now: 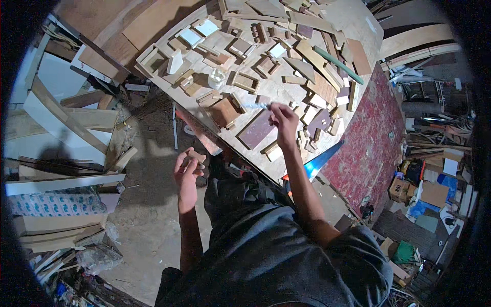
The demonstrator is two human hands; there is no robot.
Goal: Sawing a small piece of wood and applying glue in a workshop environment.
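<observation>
- Left hand [187, 173] is hovering just off the near edge of the tabletop [358, 18], over open grey floor [143, 230], so it's getting plenty of room.
- Its fingers are pinching a small brown wood piece [196, 156], outside that edge.
- Maroon board [257, 129] is lying flat just inside the edge.
- Right hand [284, 123] is reaching in beside the board, fingers narrow on a thin pale stick [254, 105]; it's blurring, so I can't tell exactly what it is.
- Brown boxy piece [223, 113] is standing left of the board, also near the edge.
- Clear cup [217, 78] is sitting farther in, little wooden boxes crowding it.
- Long offcuts [319, 64] are cluttering the right side, leaving tight gaps.
</observation>
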